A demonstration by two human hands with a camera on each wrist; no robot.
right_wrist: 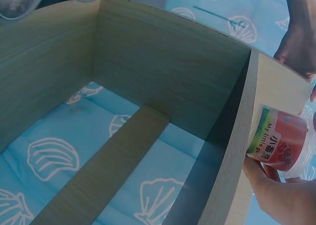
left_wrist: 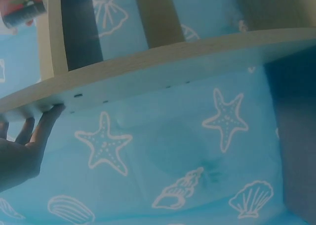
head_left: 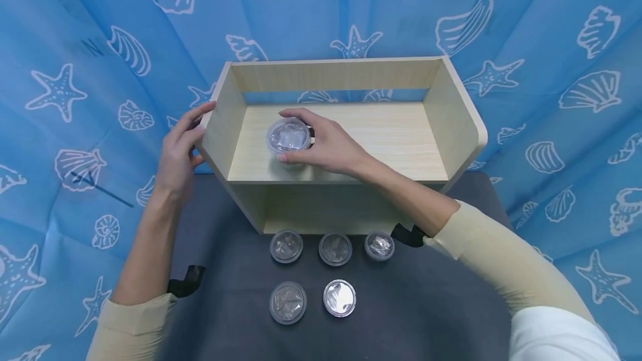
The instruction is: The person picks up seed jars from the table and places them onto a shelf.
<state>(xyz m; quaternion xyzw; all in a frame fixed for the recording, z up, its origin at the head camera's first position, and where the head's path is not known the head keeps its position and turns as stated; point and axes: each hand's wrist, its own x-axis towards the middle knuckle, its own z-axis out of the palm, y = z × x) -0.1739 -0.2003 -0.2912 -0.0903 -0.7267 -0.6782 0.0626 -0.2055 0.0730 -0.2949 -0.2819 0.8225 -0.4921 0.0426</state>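
Note:
My right hand [head_left: 333,144] grips a round plastic jar [head_left: 288,135] with a clear lid, thumb on one side and fingers on the other. It is over the left part of the wooden shelf's [head_left: 391,138] upper board. In the right wrist view, the jar [right_wrist: 282,141] shows a red label with a small tomato picture and a green band, close over the board. My left hand [head_left: 175,149] touches the outside of the left side panel. Extended fingers of that hand [left_wrist: 19,158] meet the panel [left_wrist: 148,64] in the left wrist view.
On the dark tabletop [head_left: 401,316], several lidded jars stand in two rows before the shelf, among them a back-left jar [head_left: 286,246], a back-right jar [head_left: 379,246] and a shiny-topped one [head_left: 339,298]. A blue shell-patterned curtain [head_left: 321,15] hangs behind.

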